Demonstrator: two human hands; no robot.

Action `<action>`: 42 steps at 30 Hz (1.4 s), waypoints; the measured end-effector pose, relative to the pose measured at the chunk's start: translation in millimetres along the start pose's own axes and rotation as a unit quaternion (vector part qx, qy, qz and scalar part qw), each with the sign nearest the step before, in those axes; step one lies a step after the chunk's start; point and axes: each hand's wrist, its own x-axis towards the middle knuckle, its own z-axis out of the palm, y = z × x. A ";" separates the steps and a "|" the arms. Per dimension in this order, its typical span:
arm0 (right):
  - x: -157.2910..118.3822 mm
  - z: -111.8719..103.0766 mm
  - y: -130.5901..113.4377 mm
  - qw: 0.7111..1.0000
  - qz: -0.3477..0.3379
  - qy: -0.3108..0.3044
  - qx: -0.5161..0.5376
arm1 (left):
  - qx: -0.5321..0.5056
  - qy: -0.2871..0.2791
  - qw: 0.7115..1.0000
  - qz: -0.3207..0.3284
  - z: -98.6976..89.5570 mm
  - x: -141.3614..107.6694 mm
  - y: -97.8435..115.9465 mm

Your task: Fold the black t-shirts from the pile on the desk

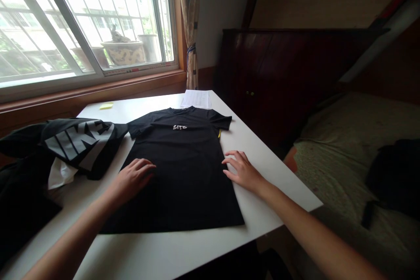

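A black short-sleeved T-shirt [187, 179] lies spread flat on the white table [147, 253], its collar toward the far end and its hem toward me. Small white lettering shows on the chest. My left hand [135, 177] rests over the shirt's left side, fingers loosely bent and holding nothing I can see. At the shirt's right edge is my right hand [242, 170], fingers spread, its fingertips at or just beside the cloth. Part of the shirt's left edge is hidden under my left hand and forearm.
A heap of dark clothing [95, 140] with large grey letters covers the table's left side. Papers [197, 99] and a yellow sticky note [106, 106] lie at the far end. Beyond the right edge stand a dark red cabinet [262, 78] and a bed [354, 127]. A barred window is at left.
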 end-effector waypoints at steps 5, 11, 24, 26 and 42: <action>-28.3 -13.9 -57.5 0.985 -0.097 -0.102 0.096 | -0.040 -0.041 0.998 0.009 -9.3 -63.2 43.7; -45.0 -5.4 -88.4 0.969 -0.166 -0.175 0.053 | 0.005 0.012 0.997 -0.071 -9.9 -134.7 22.3; -63.2 -15.8 -102.0 0.994 -0.101 -0.042 0.024 | 0.065 0.032 0.992 -0.100 -13.7 -158.6 35.6; -64.2 -17.2 -102.4 0.994 -0.098 -0.030 0.024 | 0.070 0.036 0.991 -0.109 -12.3 -159.1 34.3; -68.5 -13.3 -115.3 0.995 -0.012 0.096 0.019 | 0.014 0.100 0.962 -0.254 -20.0 -159.8 41.6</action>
